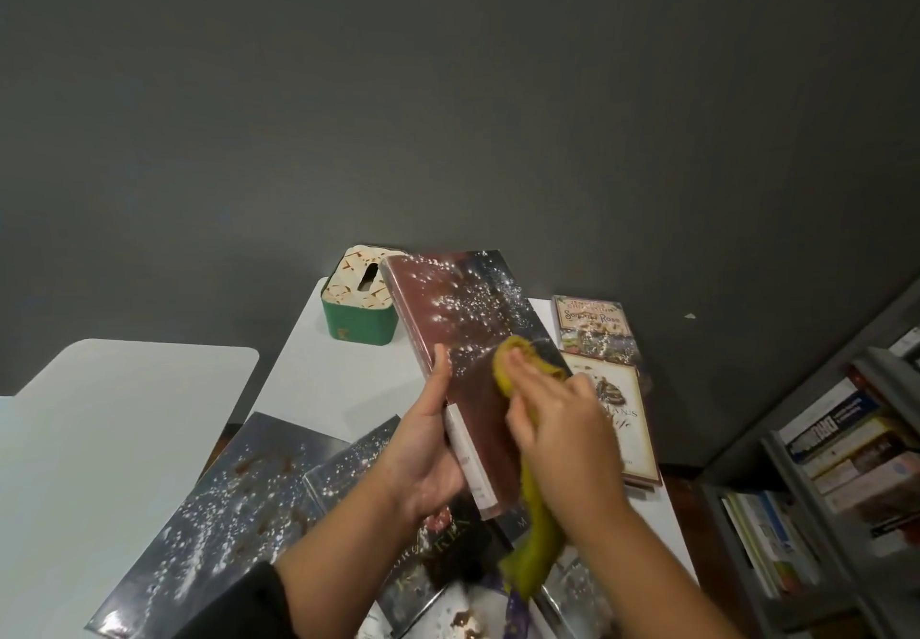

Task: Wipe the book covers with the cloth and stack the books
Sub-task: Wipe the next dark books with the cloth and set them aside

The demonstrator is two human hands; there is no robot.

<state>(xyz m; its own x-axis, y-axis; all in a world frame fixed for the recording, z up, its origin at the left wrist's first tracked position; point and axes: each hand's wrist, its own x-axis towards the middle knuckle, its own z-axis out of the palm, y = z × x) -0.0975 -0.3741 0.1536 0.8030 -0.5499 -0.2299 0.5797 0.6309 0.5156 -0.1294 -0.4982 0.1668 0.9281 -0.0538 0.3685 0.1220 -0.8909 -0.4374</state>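
My left hand (425, 444) grips a dark red-brown book (448, 310) by its spine edge and holds it tilted above the table. White specks dot the far half of its cover. My right hand (562, 429) presses a yellow-green cloth (513, 354) against the cover, and the cloth's tail hangs down below my wrist. Several dark glossy books (219, 514) speckled with white lie on the table below my arms. At the right, two light-covered books (595, 322) lie one in front of the other.
A green tissue box (358, 325) with a patterned top stands at the back of the white table (318, 369), against the dark grey wall. A second white table (99, 414) is at the left. A grey shelf (796, 489) full of books stands at the right.
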